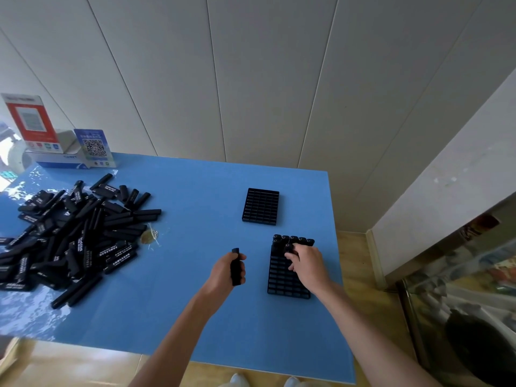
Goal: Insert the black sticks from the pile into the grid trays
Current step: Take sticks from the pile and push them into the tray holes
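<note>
- Work surface: a blue table [195, 317] set against a pale panelled wall [251, 79].
- Pile of black sticks [75, 236]: a loose heap on the left part of the table, sticks lying flat and crossing one another, several with white print on their sides.
- Near grid tray [282, 280]: on the right part of the table, close to the front edge. Its far rows carry upright black sticks [293, 240] (roughly two rows, the second only partly filled); the cells nearer the person are open.
- Far grid tray [261, 206]: beyond the near tray and apart from it, with no stick showing in any cell.
- Left hand [230, 270]: fingers and thumb curled round a single black stick [236, 265], held roughly upright above the table, just left of the near grid tray and apart from it.
- Right hand [307, 263]: over the near grid tray, fingers bent downward with the fingertips at the second row of inserted sticks. It appears to pinch the top of one stick there, though the fingers hide the contact.
- Far left corner of the table: a red-and-white sign card [30, 121], a blue QR-code card [95, 148] and a white-and-blue box [61, 159] behind them.
- Lower edge of view: two white shoe tips [240, 382] on the wooden floor [83, 367].
</note>
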